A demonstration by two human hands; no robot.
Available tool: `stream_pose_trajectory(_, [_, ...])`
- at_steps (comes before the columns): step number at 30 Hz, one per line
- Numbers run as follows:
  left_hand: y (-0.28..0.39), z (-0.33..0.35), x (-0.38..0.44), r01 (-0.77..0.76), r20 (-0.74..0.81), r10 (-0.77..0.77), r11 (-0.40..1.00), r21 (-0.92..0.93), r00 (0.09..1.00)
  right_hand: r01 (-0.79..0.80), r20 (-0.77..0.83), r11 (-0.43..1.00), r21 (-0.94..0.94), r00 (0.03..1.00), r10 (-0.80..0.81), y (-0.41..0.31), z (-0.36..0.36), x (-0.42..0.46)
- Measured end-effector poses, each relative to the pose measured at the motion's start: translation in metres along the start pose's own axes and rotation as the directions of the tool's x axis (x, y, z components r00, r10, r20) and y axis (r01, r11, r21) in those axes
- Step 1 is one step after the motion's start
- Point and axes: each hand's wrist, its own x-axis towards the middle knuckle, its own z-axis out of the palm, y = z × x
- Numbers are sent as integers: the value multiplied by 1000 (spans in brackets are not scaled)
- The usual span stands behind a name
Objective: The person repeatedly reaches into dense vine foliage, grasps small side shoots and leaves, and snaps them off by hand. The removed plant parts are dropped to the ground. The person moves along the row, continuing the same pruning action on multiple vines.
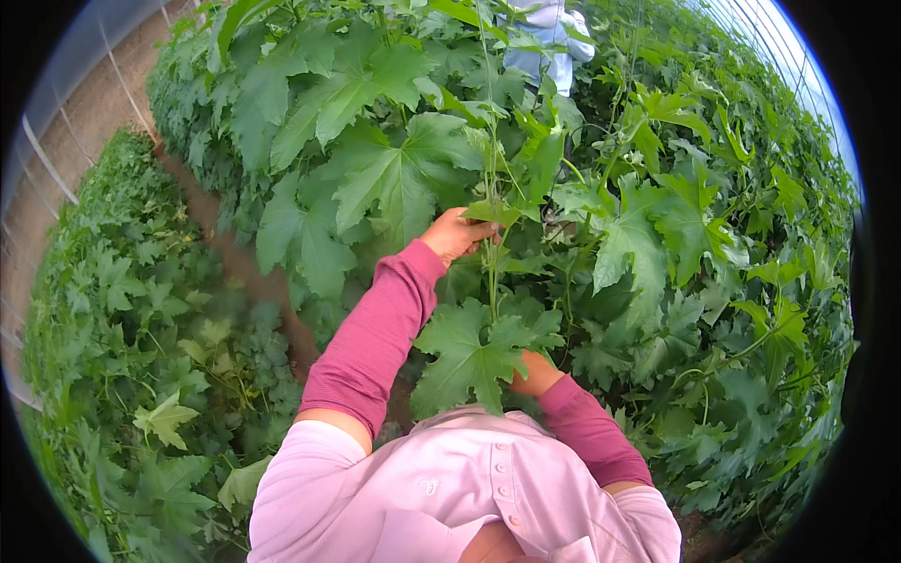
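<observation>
With its fingers closed around a thin upright vine stem, my left hand is raised at the middle of the view. Strings or thin stems run up from there between the leaves. Lower down, near my waist, my right hand is mostly hidden behind a broad lobed leaf; its fingers cannot be seen. Another large green leaf spreads above and left of my left hand. A curling, jagged leaf is to the right.
Dense leafy vines rise on the right, and a lower row of plants lies on the left. Between rows runs a bare soil path. A person in light clothing stands behind the foliage ahead. Pale greenhouse ribs curve at far left.
</observation>
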Motion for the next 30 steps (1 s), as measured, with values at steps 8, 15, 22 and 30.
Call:
stream_pose_trajectory(8, [-22, 11, -25, -147, -81, 167, 968, 204, 983, 585, -692, 548, 598, 722, -17, -134, -248, 60])
stream_pose_trajectory(15, [-44, 33, -37, -139, -58, 160, 954, 264, 985, 520, -468, 238, 820, 850, -244, -168, -332, 126])
stream_pose_trajectory(22, [-53, -8, -68, -6, -315, 118, 942, 335, 942, 698, -632, 247, 673, 715, -300, -162, -412, 22])
stream_pose_trajectory(30, [-43, -21, -55, -87, -382, 122, 990, 107, 916, 131, -854, 984, 117, 520, 33, -127, -425, -67])
